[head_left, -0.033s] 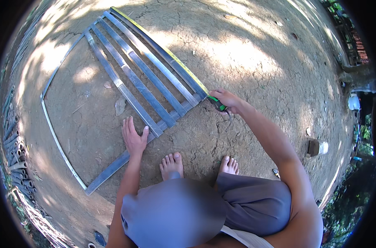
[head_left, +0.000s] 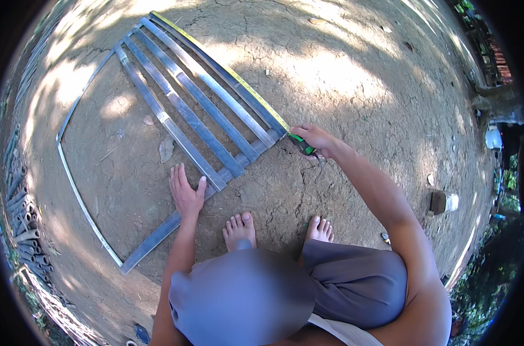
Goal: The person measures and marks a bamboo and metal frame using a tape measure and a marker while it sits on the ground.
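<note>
A metal frame [head_left: 158, 229] lies on the bare ground, with several grey slats [head_left: 201, 118] set side by side across its right part. My right hand [head_left: 312, 140] grips a green and black tape measure [head_left: 301, 143] at the frame's near right corner. Its yellow blade [head_left: 236, 76] runs out along the outermost bar to the far corner; how the end is fixed there is too small to tell. My left hand [head_left: 187, 193] rests with fingers stretched out on the frame's near bar, beside the end of the leftmost slat.
My bare feet stand just behind the near bar. To the right sits a small block [head_left: 443, 203]. Several pipes or bamboo tubes [head_left: 28, 236] are stacked along the left edge. Dry leaves [head_left: 166, 149] lie on the cracked soil, and a tree trunk [head_left: 501, 101] rises at far right.
</note>
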Tool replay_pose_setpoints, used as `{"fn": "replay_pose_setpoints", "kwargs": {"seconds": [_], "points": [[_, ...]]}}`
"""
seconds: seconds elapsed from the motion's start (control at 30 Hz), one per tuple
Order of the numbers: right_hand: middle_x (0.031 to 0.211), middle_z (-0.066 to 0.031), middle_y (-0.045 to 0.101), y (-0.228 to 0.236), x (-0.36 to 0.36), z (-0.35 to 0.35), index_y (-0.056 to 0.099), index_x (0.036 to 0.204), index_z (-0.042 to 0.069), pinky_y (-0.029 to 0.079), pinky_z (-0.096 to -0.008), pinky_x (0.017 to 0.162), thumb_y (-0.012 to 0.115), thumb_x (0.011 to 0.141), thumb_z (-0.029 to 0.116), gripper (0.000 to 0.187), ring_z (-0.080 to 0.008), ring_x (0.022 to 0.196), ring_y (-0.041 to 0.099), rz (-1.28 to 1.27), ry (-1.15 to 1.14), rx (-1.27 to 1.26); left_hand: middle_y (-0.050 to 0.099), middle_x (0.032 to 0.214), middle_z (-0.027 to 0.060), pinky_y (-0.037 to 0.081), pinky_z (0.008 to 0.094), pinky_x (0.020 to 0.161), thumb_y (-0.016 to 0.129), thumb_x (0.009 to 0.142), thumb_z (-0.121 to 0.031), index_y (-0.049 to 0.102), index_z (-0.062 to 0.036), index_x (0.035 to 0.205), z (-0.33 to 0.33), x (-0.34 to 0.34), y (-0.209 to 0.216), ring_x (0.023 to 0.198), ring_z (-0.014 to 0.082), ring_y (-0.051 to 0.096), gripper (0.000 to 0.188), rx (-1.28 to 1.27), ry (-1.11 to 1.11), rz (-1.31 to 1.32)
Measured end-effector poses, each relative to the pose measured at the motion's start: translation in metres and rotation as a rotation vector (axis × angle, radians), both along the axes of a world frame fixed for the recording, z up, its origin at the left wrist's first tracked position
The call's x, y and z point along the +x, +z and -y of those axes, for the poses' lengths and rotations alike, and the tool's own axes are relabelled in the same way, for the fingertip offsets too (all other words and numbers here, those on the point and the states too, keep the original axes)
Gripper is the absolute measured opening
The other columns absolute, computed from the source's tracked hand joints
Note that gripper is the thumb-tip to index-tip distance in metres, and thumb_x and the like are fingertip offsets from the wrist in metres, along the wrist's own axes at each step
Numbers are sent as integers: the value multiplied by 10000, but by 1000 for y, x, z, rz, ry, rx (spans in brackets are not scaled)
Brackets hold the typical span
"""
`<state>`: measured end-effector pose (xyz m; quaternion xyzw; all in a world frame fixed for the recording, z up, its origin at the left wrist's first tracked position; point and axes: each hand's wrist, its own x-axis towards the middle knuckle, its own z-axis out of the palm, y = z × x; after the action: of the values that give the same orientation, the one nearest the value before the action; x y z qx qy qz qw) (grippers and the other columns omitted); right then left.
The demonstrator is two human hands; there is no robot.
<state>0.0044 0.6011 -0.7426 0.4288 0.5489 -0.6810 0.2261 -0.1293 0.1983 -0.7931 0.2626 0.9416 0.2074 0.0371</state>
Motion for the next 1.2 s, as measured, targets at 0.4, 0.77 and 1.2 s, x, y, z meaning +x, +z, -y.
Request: {"fn": "replay_pose_setpoints", "kwargs": {"seconds": [0.4,0.77,1.2], "points": [[733,-61,487,-13,23,9,510,1234,28,336,-316,338,593,994,398,449,-148,411,471,17,-41,7,444,1456,256,273,515,1166,644,892,-478,388,10,1458,1,1,-3,1406,424,356,790,7,-4,-18],[689,-52,459,-22,29,2,484,1260,24,294,-319,343,576,1001,419,481,-148,404,445,13,-28,-21,441,1457,262,271,513,1166,654,892,-439,386,16,1456,-2,3,-8,1405,428,351,772,-3,-10,-1],[746,-39,513,-21,26,2,524,1275,52,380,-285,368,546,1009,442,472,-119,462,487,33,12,-14,447,1455,260,287,521,1156,643,905,-444,400,16,1448,-2,1,-7,1398,439,359,752,9,-14,-2]]}}
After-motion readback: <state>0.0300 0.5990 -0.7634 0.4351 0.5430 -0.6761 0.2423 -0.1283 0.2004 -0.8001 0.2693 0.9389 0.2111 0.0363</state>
